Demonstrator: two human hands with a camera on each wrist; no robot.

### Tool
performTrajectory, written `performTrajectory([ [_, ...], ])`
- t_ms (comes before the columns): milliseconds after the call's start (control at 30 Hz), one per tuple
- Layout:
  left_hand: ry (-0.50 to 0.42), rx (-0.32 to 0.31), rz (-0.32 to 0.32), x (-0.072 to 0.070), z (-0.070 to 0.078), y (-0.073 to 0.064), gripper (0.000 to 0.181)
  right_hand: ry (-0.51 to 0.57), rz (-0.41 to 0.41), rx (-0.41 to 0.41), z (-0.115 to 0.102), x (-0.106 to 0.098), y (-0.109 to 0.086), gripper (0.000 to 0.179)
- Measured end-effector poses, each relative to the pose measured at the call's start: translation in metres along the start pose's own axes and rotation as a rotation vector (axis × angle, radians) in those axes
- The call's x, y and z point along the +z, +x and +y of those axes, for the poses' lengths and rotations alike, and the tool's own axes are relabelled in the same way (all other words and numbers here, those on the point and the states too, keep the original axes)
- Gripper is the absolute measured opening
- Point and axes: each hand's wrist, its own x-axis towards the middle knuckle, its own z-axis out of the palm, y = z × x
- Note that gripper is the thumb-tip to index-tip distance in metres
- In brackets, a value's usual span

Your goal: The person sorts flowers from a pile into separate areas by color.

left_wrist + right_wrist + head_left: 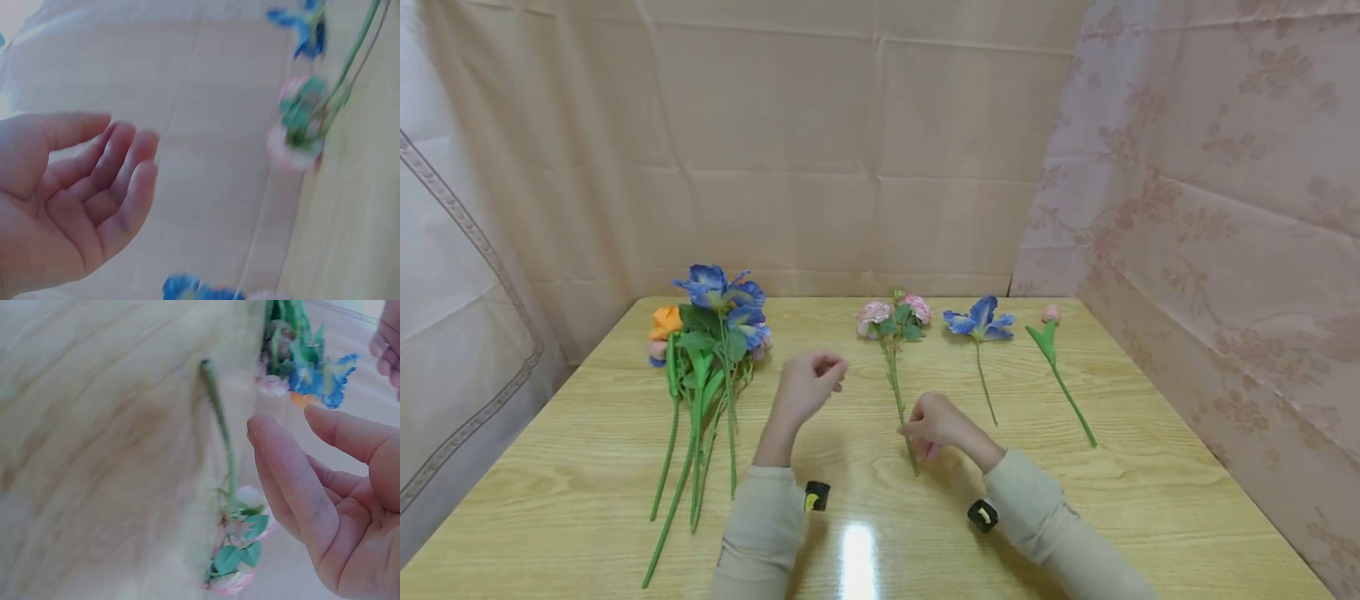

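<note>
A pink artificial flower stem (874,316) with two ruffled blooms and green leaves lies in the middle of the table, blooms toward the back. My right hand (942,425) is right at the lower part of its stem. In the right wrist view the fingers (290,475) and thumb are spread apart with nothing between them. Left of that stem my left hand (807,385) hangs over the table, fingers loosely bent and holding nothing. A bunch of artificial flowers (700,342), blue, orange and pink with long green stems, lies to the left of it.
On the right lie a single blue flower (981,320) and a pink tulip (1051,314) with a green stem. The wooden table (880,533) ends at a beige cloth (850,167) behind and a patterned cloth (1240,250) on the right.
</note>
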Motion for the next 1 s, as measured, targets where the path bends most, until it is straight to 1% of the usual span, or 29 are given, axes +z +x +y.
performTrajectory([
  [100, 0.021, -0.037, 0.186, -0.02, -0.008, 0.004, 0.014, 0.0, -0.019, -0.019, -0.002, -0.001, -0.003, 0.028],
  [200, 0.059, -0.085, 0.341, -0.037, -0.02, 0.005, 0.014, 0.001, -0.036, -0.051, -0.004, -0.001, -0.005, 0.029],
  [300, 0.094, -0.152, 0.44, -0.05, -0.032, 0.004, 0.014, -0.011, -0.043, -0.081, -0.006, 0.001, -0.007, 0.028],
  [367, 0.128, -0.207, 0.469, -0.055, -0.04, 0.001, 0.014, -0.024, -0.04, -0.095, -0.007, 0.002, -0.008, 0.027],
  [467, 0.196, -0.288, 0.478, -0.061, -0.051, -0.002, 0.015, -0.023, -0.031, -0.1, -0.007, 0.003, -0.009, 0.028],
  [533, 0.232, -0.339, 0.463, -0.063, -0.058, -0.004, 0.018, -0.013, -0.024, -0.107, -0.007, 0.003, -0.01, 0.028],
  [600, 0.262, -0.373, 0.444, -0.065, -0.064, -0.006, 0.02, -0.007, -0.019, -0.118, -0.007, 0.003, -0.01, 0.028],
  [700, 0.286, -0.395, 0.418, -0.066, -0.072, -0.008, 0.022, -0.006, -0.015, -0.132, -0.007, 0.003, -0.011, 0.027],
  [833, 0.31, -0.397, 0.402, -0.066, -0.081, -0.011, 0.026, -0.005, -0.023, -0.134, -0.008, 0.004, -0.012, 0.027],
  [1000, 0.31, -0.443, 0.37, -0.065, -0.087, -0.014, 0.03, -0.007, -0.036, -0.143, -0.009, 0.004, -0.014, 0.025],
])
